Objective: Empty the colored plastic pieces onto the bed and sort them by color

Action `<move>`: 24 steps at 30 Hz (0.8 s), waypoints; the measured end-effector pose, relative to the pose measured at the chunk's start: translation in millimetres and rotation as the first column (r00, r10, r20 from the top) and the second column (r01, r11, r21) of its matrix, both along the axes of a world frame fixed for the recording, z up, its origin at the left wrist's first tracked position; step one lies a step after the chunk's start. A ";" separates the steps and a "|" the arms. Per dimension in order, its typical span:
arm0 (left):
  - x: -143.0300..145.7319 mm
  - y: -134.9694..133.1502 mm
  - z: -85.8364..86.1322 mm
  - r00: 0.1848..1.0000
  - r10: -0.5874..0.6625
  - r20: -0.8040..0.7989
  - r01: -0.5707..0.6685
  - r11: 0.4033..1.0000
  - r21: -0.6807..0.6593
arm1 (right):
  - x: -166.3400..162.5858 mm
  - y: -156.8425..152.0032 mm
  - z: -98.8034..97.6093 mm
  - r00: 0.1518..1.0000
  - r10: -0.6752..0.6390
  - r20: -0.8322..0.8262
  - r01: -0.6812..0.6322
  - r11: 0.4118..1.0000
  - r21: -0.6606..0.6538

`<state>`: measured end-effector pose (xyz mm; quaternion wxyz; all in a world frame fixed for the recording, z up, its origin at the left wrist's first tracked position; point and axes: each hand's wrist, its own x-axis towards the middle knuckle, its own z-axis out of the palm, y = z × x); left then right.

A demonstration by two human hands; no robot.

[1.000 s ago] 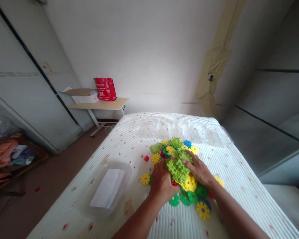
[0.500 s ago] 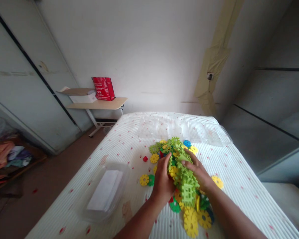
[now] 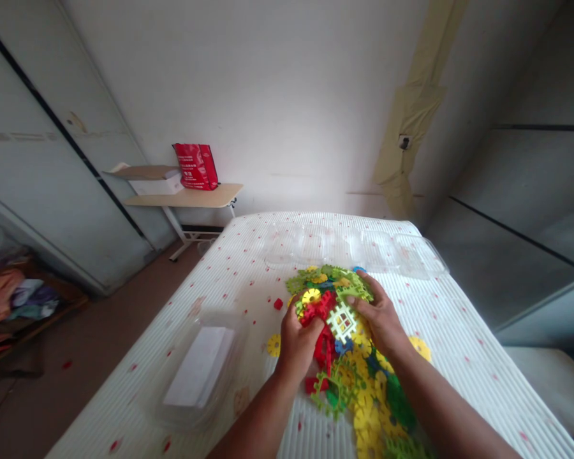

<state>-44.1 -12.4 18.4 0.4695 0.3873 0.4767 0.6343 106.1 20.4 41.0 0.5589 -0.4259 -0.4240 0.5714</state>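
Observation:
A heap of plastic interlocking toy pieces lies on the white ribbed cover, with my hands on either side of it. My left hand (image 3: pixel 296 341) is closed with thumb and fingers on red building pieces (image 3: pixel 324 306). Beside them is a yellow notched disc (image 3: pixel 311 296). My right hand (image 3: pixel 381 315) curls round green lattice building pieces (image 3: pixel 358 291) at the heap's far right. A pale green window-like piece (image 3: pixel 342 322) stands tilted between the hands. Nearer to me lie yellow notched discs (image 3: pixel 366 408) and a green lattice piece (image 3: pixel 332 389).
A clear plastic box (image 3: pixel 186 414) holding white paper stands at the left. Clear lidded trays (image 3: pixel 349 248) line the far end of the covered table (image 3: pixel 249 255). Farther back, a small desk (image 3: pixel 205 196) bears a red bag (image 3: pixel 196 167) and a white box (image 3: pixel 157 185).
The clump of green pieces between my hands has come apart and spread over the heap. Red pieces now show at my left hand, and more discs lie toward me.

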 end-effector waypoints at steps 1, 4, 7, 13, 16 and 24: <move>-1.8 0.7 -0.2 1.000 0.016 -0.016 -0.016 1.000 -0.005 | -2.1 0.9 0.0 0.999 -0.010 0.031 0.010 1.000 0.013; -7.4 1.2 1.5 0.995 0.048 -0.084 -0.050 0.999 -0.022 | -5.7 3.6 -1.0 0.987 -0.043 0.155 0.032 0.997 0.067; -12.6 -1.1 6.3 0.988 0.023 -0.150 -0.028 0.999 -0.031 | -5.7 4.9 -0.8 0.968 -0.052 0.247 0.011 0.986 0.165; -17.4 -8.2 12.7 0.948 -0.033 -0.316 0.033 0.999 -0.006 | -10.1 -8.8 17.1 0.906 0.086 0.414 -0.246 0.904 0.350; -18.0 -9.1 13.1 0.941 -0.020 -0.337 0.029 0.999 0.021 | -10.3 -14.3 26.7 0.846 0.133 0.516 -0.373 0.839 0.396; -29.5 38.5 5.1 0.772 0.146 -0.618 -0.079 0.988 0.134 | 56.5 53.2 -5.1 0.365 -0.292 0.884 -0.068 0.939 0.337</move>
